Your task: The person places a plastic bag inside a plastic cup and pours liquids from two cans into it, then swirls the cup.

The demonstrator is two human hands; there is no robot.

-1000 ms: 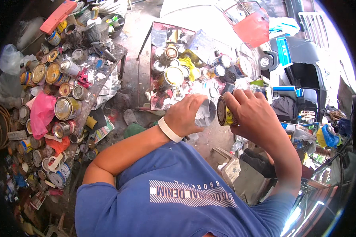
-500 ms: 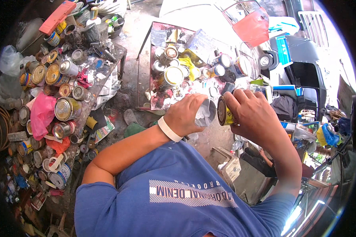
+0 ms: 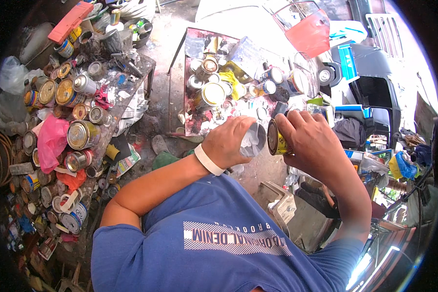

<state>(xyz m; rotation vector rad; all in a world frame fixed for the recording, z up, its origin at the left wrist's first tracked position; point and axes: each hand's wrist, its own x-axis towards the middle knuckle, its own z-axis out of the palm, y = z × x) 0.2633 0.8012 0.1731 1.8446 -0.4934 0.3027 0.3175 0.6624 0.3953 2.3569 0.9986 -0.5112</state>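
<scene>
My left hand (image 3: 227, 142), with a pale band at its wrist, is wrapped round a cup (image 3: 252, 140). The cup's inside is smeared greyish white, and its mouth faces right. Close to that mouth, my right hand (image 3: 309, 138) grips a small yellow-labelled paint can (image 3: 276, 138) from above and the right side. The can lies tilted on its side, its rusty-rimmed end toward the cup. A narrow gap shows between the two. Whether anything flows from the can cannot be made out.
Ahead stands a paint-stained table (image 3: 193, 114) crowded with cans, a yellow cloth (image 3: 235, 83) and scraps. Piled paint cans (image 3: 82, 135) cover a bench at left. A red car door (image 3: 310, 36) and a dark vehicle body (image 3: 372, 73) stand far right; a plastic chair (image 3: 280, 202) sits below my right hand.
</scene>
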